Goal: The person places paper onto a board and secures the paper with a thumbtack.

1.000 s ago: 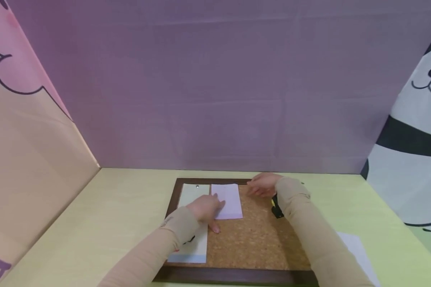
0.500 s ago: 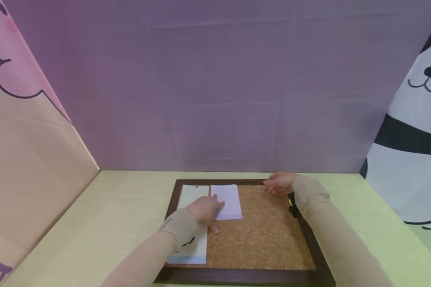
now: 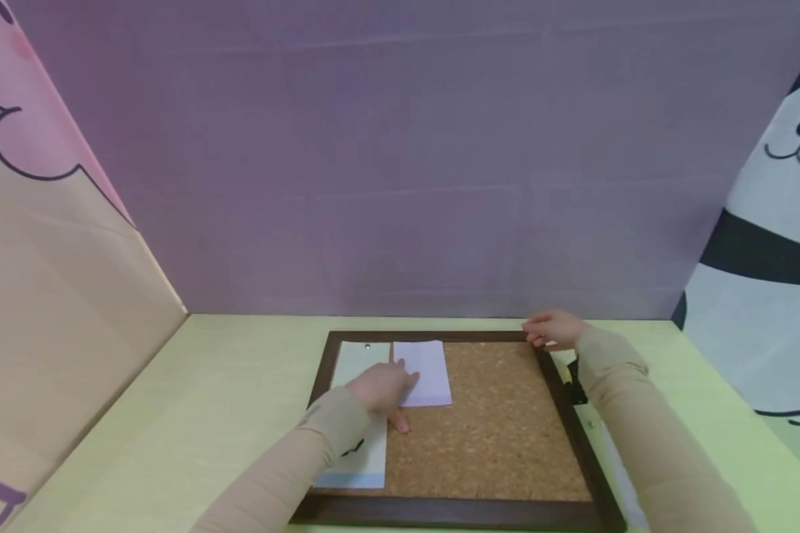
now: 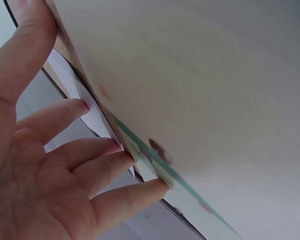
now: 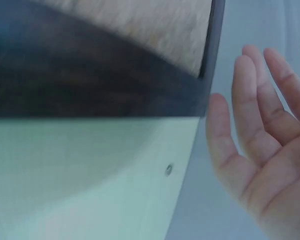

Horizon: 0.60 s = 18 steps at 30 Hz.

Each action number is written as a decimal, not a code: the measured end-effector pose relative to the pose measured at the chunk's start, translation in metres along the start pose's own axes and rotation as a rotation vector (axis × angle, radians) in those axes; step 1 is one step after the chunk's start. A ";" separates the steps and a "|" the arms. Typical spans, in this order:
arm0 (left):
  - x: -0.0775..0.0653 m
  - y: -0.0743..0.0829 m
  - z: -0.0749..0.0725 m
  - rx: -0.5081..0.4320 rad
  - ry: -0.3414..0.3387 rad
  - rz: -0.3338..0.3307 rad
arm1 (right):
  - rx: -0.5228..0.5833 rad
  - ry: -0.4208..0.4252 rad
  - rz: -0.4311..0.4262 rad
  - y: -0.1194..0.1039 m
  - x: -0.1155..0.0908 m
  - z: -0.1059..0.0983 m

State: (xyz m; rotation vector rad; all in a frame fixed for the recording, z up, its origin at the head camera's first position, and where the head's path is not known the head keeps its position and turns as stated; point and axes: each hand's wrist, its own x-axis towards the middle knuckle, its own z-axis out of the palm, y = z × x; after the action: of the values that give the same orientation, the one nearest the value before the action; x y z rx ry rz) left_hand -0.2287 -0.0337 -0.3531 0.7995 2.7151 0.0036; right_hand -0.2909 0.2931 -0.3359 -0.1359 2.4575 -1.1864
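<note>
A cork board [image 3: 487,422] in a dark wooden frame lies on the table. A long pale sheet of paper [image 3: 363,359] with a silver tack [image 3: 367,346] at its top covers its left side, and a smaller lilac sheet [image 3: 427,370] lies alongside. My left hand [image 3: 380,389], fingers spread, rests across both sheets; in the left wrist view its fingertips [image 4: 157,187] touch the paper. My right hand [image 3: 552,329] is over the frame's far right corner. The right wrist view shows that hand [image 5: 270,135] with extended fingers and nothing in it.
A small shiny round piece [image 5: 169,170] lies on the table [image 5: 90,170] past the frame corner. White paper [image 3: 623,474] lies right of the board, partly behind my right sleeve [image 3: 653,422]. A purple cloth wall [image 3: 413,170] stands behind the table.
My right hand has moved rightward along the board's far edge, from above the cork to the far right corner. My left hand and both sheets have stayed in place.
</note>
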 end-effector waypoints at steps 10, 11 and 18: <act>0.001 -0.001 0.001 0.008 0.003 0.011 | -0.404 0.188 -0.048 0.035 0.001 -0.026; 0.001 -0.001 0.001 0.004 0.001 0.009 | -0.442 0.209 -0.058 0.041 0.004 -0.029; 0.002 -0.001 -0.001 0.007 -0.002 -0.004 | -0.569 0.258 -0.096 0.070 0.021 -0.039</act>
State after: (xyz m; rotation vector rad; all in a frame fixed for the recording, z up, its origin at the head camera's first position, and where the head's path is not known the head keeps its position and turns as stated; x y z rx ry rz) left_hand -0.2312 -0.0336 -0.3527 0.7963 2.7159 -0.0078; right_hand -0.3199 0.3608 -0.3747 -0.2767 2.9873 -0.5298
